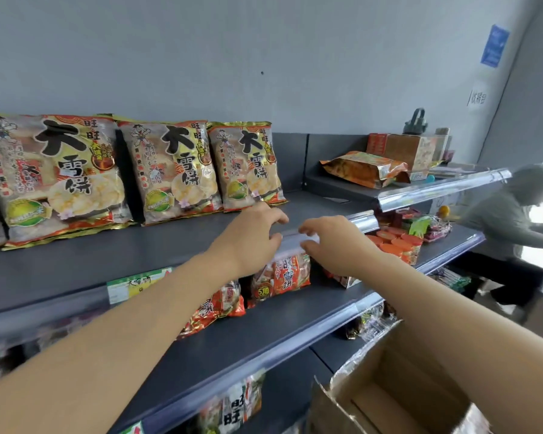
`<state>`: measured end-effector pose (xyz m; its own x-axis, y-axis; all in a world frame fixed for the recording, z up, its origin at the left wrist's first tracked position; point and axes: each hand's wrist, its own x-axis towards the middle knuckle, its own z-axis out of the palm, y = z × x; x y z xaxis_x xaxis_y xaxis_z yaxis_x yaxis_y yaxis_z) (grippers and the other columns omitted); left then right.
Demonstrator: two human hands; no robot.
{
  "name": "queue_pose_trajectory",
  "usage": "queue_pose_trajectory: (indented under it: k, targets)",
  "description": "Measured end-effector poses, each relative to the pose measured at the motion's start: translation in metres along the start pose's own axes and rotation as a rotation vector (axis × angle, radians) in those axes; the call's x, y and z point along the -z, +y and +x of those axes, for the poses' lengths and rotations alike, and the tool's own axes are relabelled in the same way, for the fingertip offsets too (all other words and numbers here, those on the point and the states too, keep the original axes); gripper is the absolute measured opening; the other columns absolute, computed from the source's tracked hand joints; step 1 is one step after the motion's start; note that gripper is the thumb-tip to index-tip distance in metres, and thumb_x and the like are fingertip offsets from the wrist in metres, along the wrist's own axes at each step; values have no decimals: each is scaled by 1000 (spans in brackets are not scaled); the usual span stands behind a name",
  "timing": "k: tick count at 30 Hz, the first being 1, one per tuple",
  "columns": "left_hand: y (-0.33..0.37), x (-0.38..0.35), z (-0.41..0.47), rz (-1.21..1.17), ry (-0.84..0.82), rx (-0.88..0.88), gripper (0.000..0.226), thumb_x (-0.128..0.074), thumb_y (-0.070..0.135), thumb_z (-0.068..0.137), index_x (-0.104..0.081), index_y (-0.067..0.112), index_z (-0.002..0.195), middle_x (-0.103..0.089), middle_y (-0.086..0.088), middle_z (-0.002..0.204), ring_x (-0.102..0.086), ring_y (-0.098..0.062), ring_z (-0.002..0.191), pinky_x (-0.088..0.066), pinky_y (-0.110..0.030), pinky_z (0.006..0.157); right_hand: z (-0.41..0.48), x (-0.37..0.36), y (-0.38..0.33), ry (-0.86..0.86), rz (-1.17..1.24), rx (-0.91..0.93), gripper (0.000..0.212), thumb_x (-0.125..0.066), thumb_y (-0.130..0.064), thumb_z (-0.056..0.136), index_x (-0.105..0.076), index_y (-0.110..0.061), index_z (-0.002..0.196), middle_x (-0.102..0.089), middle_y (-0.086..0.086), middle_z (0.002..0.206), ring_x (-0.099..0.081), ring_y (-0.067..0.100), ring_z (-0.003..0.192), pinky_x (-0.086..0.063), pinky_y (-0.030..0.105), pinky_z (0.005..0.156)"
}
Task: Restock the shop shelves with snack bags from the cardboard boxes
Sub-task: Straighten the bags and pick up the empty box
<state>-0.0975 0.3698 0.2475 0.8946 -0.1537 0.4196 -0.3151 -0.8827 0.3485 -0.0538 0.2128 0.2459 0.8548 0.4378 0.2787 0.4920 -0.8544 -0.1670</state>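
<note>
Head view: left hand and right hand hang empty, fingers loosely spread over the shelf rail, the nearest large snack bag standing just beyond the left fingertips, small red packets directly beneath both hands. Those bags look light, slick and full of brittle crackers, so hold the side seams gently. Dark flat shelf stretches beyond the right hand; the cardboard box sits under its forearm.

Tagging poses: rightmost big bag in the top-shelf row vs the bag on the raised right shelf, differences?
The rightmost big bag stands upright in a row; the orange bag lies flat on its own. The big bag's front shows large black characters; the orange bag's print is unreadable. Both are glossy, gold-toned snack packs.
</note>
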Motion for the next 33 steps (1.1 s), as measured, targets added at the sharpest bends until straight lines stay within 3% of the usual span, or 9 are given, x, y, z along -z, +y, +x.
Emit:
queue_pose_trajectory:
  k: [6, 16, 21, 26, 30, 33]
  targets:
    - [33, -40, -5, -35, -75, -28, 34, -48, 11, 95, -56, 14, 127, -52, -6, 126, -51, -21, 115, -37, -25, 92, -45, 2, 38, -36, -44, -105, 35, -49, -24, 94, -59, -15, 126, -63, 7, 126, -57, 26, 114, -48, 36, 95]
    - [46, -117, -34, -142, -378, -159, 35, -49, 11, 93, -57, 10, 127, -53, -10, 124, -53, -27, 111, -44, -34, 94, -128, -45, 62, -144, -71, -425, 35, -50, -25, 92, -61, -13, 122, -62, 10, 124, -57, 30, 114, -45, 33, 92]
    - [48, -156, -50, -223, -486, -173, 33, -49, 10, 94, -57, 9, 126, -55, -10, 126, -55, -24, 111, -44, -33, 92, -168, -69, 74, -241, -73, -605, 34, -50, -23, 91, -64, -11, 119, -64, 10, 122, -58, 31, 112, -49, 40, 95]
    - [50, -202, -61, -231, -603, -127, 35, -48, 10, 93, -55, 12, 128, -54, -9, 129, -54, -23, 112, -44, -30, 89, -191, -100, 97, -306, -35, -755, 34, -51, -23, 92, -61, -10, 122, -63, 10, 121, -57, 32, 112, -50, 40, 94]
    - [52, -239, -60, -206, -639, -46, 36, -48, 12, 94, -55, 13, 129, -54, -8, 131, -55, -23, 114, -45, -31, 90, -192, -120, 129, -374, 4, -785, 34, -50, -22, 94, -59, -7, 123, -63, 13, 120, -50, 36, 123, -39, 44, 105]
    - [60, -268, -56, -182, -644, 32, 36, -48, 12, 94, -55, 13, 129, -55, -7, 132, -55, -23, 115, -46, -32, 92, -190, -134, 160, -405, 6, -787, 34, -50, -22, 94, -58, -6, 123, -63, 14, 117, -55, 34, 116, -40, 41, 102]
